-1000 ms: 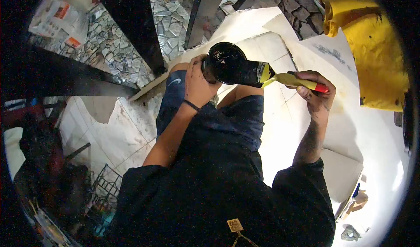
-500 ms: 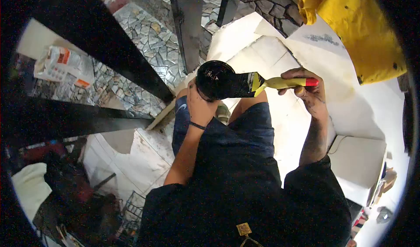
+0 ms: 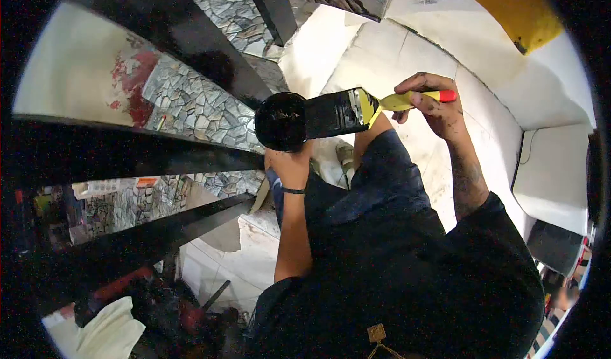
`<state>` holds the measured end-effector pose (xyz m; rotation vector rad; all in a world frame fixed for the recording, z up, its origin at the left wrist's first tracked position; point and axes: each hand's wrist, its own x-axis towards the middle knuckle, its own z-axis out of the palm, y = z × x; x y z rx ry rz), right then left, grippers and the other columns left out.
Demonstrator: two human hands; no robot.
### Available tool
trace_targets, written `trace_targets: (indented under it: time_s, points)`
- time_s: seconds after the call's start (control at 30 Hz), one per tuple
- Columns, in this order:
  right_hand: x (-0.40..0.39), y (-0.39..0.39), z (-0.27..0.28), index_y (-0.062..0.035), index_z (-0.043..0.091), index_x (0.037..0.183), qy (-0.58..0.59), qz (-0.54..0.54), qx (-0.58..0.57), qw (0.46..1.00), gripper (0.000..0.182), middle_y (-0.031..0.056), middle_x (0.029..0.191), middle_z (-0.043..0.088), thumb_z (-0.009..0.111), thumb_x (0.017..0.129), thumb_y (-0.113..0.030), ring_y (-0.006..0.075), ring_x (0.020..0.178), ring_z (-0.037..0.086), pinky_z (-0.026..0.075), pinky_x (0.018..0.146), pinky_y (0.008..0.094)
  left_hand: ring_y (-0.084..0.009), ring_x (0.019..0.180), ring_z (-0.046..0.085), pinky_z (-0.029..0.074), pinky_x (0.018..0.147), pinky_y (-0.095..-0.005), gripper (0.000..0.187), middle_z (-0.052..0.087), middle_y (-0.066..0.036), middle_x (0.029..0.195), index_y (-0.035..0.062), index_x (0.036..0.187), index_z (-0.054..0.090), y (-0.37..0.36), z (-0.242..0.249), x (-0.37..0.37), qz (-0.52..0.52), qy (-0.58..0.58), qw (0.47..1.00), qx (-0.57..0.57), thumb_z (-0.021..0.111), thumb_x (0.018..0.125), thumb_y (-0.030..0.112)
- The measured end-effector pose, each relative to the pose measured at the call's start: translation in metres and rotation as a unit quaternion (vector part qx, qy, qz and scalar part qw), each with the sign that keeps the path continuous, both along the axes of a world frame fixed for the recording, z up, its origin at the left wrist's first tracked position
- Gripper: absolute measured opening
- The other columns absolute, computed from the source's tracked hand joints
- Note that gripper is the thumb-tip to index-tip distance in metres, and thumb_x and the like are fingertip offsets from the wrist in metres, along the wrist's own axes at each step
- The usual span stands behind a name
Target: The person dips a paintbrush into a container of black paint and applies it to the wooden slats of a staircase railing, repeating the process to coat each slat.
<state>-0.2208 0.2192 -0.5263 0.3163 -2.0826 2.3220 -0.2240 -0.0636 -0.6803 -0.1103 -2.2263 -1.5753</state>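
Note:
My left hand [image 3: 289, 167] is closed around a round container of black paint [image 3: 280, 124], its fingers mostly hidden beneath it. Pinched in my right hand [image 3: 440, 108] is a wide paintbrush [image 3: 394, 103] with a yellow handle and a red end. Black paint coats its bristles, which point left and meet the container's rim. Whether the bristle tips rest on the rim or sit just inside cannot be made out. Dark smudges mark my right fingers and forearm.
Dark posts [image 3: 197, 31] fan out on the left, close to the container, before a stone-patterned surface [image 3: 197, 104]. A yellow cloth [image 3: 509, 9] hangs upper right. A white box-like object [image 3: 552, 168] stands right. A pale cloth [image 3: 111, 330] lies among dark clutter lower left.
The view has turned, so the posts and the yellow cloth sit differently in it. Container and brush appear farther left, with the brush still held against or near the rim.

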Motion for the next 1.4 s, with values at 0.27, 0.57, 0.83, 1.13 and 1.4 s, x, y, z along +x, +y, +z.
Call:
trace_targets:
  time_s: [0.27, 0.57, 0.83, 1.13, 1.4]
  points:
    - [-0.027, 0.002, -0.038, 0.0126, 0.057, 0.11, -0.061, -0.01, -0.034, 0.998, 0.045, 0.0231, 0.089, 0.064, 0.061, 0.085, -0.024, 0.03, 0.072, 0.066, 0.054, 0.07, 0.0376, -0.0374, 0.108, 0.055, 0.041, 0.096, -0.0418, 0.067, 0.058, -0.019, 0.119, -0.0063, 0.118, 0.052, 0.018, -0.022, -0.034, -0.015, -0.054, 0.994, -0.089, 0.083, 0.065, 0.021]
    - [-0.038, 0.027, -0.068, 0.008, 0.05, 0.111, -0.04, -0.026, -0.123, 0.991, 0.054, 0.0238, 0.099, 0.061, 0.06, 0.087, -0.04, 0.0386, 0.082, 0.067, 0.055, 0.078, 0.0467, -0.0336, 0.11, 0.056, 0.042, 0.096, -0.0424, 0.058, 0.062, -0.015, 0.117, 0.0028, 0.112, 0.062, 0.024, -0.06, -0.062, -0.069, -0.098, 0.991, -0.058, 0.085, 0.063, 0.026]
    - [-0.111, -0.029, -0.073, 0.0091, 0.051, 0.116, 0.014, -0.152, -0.099, 0.983, 0.037, 0.0245, 0.103, 0.063, 0.054, 0.094, -0.02, 0.0312, 0.085, 0.067, 0.054, 0.081, 0.0393, -0.0348, 0.114, 0.054, 0.041, 0.097, -0.0429, 0.069, 0.06, -0.016, 0.119, 0.0033, 0.122, 0.055, 0.013, -0.077, -0.047, -0.113, -0.088, 0.983, -0.117, 0.083, 0.065, 0.029]
    - [-0.177, -0.06, -0.086, 0.011, 0.059, 0.108, 0.042, -0.161, 0.012, 0.986, 0.037, 0.0212, 0.093, 0.067, 0.066, 0.087, -0.019, 0.0248, 0.076, 0.069, 0.057, 0.072, 0.0318, -0.0347, 0.121, 0.047, 0.034, 0.104, -0.0424, 0.081, 0.051, -0.019, 0.129, -0.0002, 0.131, 0.044, 0.002, -0.064, -0.038, -0.114, -0.093, 0.981, -0.129, 0.083, 0.064, 0.024]
    - [-0.19, -0.064, -0.085, 0.0122, 0.058, 0.108, 0.094, -0.161, -0.003, 0.982, 0.034, 0.0243, 0.097, 0.065, 0.062, 0.088, -0.016, 0.0294, 0.078, 0.069, 0.059, 0.072, 0.036, -0.0359, 0.117, 0.05, 0.037, 0.101, -0.0429, 0.082, 0.053, -0.02, 0.127, -0.001, 0.131, 0.044, -0.006, -0.065, -0.045, -0.122, -0.029, 0.978, -0.166, 0.084, 0.064, 0.024]
